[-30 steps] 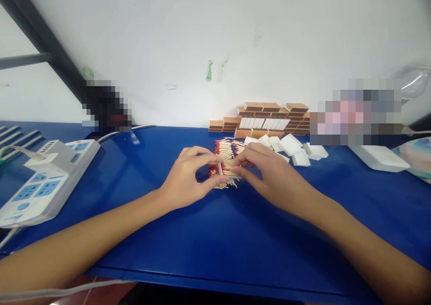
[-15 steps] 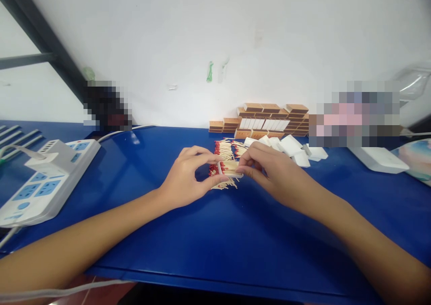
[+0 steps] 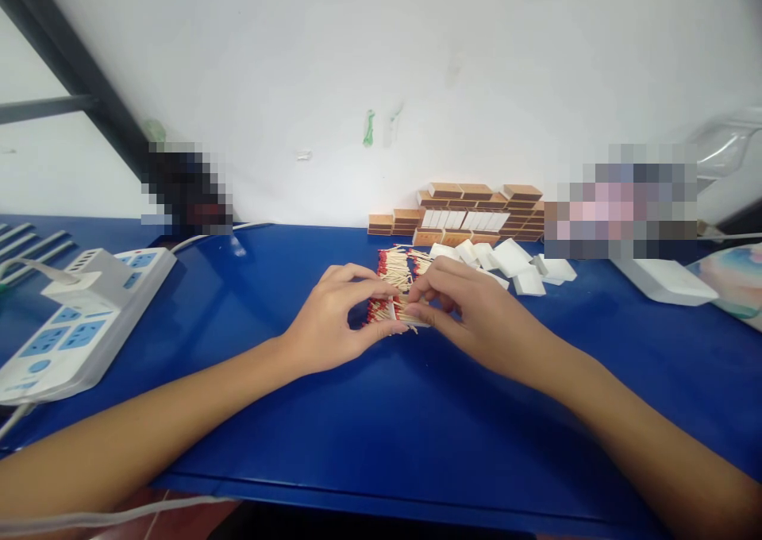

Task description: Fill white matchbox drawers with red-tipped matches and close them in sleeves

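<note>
Between the thumb and fingers of my left hand (image 3: 325,322) is a small white matchbox tray (image 3: 392,310), gripped at its left end. Red-headed matches lie inside it. My right hand (image 3: 485,310) has its thumb and forefinger pinched over the tray's right part, at the matches (image 3: 408,310); its fingers hide much of the tray, and the exact grip is partly covered. Loose matches (image 3: 393,270) with red heads to the left are spread on the table just behind the tray, and more lie beneath and beside it.
White empty matchbox trays (image 3: 513,258) lie heaped behind my right hand. Brown matchboxes (image 3: 458,200) are stacked against the wall. A white power strip (image 3: 83,325) with a plugged-in adapter stands at the left on the blue table (image 3: 381,437). Blurred patches cover both far sides.
The tray has come down slightly toward the loose matches. My right fingers have shifted left over it and now cover more of the matches inside.
</note>
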Demonstrator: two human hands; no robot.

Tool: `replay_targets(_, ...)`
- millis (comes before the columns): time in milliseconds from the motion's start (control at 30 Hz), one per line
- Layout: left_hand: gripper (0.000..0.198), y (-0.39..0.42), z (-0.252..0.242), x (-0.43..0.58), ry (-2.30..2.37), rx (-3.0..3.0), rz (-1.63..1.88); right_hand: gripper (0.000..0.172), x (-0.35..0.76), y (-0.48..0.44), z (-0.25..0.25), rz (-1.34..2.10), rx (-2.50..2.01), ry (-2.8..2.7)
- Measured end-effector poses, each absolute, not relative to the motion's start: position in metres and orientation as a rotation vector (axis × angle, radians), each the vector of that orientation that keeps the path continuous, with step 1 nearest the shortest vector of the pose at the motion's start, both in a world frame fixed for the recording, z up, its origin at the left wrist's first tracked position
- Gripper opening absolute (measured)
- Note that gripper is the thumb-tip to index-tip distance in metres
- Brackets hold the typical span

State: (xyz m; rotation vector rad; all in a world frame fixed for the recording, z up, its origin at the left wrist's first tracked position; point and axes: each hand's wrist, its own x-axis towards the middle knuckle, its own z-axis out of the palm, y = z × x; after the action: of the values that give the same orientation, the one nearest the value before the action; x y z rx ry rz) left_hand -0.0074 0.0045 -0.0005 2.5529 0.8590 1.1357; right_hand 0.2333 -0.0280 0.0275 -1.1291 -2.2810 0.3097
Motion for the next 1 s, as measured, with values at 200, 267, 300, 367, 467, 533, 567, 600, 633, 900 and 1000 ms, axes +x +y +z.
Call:
replay_targets(200,0.039,0.004,0.0,-0.007,0.835,2.566,1.133,0.012,0.233,-0.029,0.029,0.357,-1.138,-2.3)
replay_targets(267,0.039,0.004,0.0,-0.007,0.843,2.553,1.133,0.012,0.235,-0.027,0.03,0.31,-1.145,-2.294)
replay_targets(300,0.038,0.004,0.0,-0.008,0.845,2.548,1.135,0.012,0.236,-0.027,0.03,0.293,-1.148,-2.295)
replay_targets(367,0.037,0.004,0.0,-0.008,0.845,2.544,1.146,0.012,0.237,-0.026,0.03,0.287,-1.149,-2.311)
replay_targets(467,0.037,0.004,0.0,-0.007,0.848,2.549,1.146,0.013,0.236,-0.028,0.031,0.332,-1.145,-2.352)
replay_targets(533,0.037,0.004,0.0,-0.007,0.854,2.543,1.139,0.014,0.236,-0.029,0.032,0.334,-1.139,-2.364)
replay_targets(567,0.037,0.004,0.0,-0.007,0.858,2.535,1.137,0.013,0.236,-0.029,0.033,0.312,-1.136,-2.363)
replay_targets(600,0.037,0.004,0.0,-0.007,0.865,2.523,1.137,0.013,0.238,-0.028,0.034,0.273,-1.131,-2.353)
replay_targets(633,0.037,0.004,0.0,-0.007,0.874,2.509,1.136,0.012,0.24,-0.027,0.036,0.225,-1.13,-2.335)
replay_targets(900,0.037,0.004,-0.002,-0.007,0.882,2.457,1.145,0.015,0.262,-0.01,0.041,0.111,-1.301,-2.092)
replay_targets(1000,0.037,0.003,-0.002,-0.007,0.887,2.456,1.143,0.015,0.252,-0.014,0.037,0.35,-1.187,-2.14)
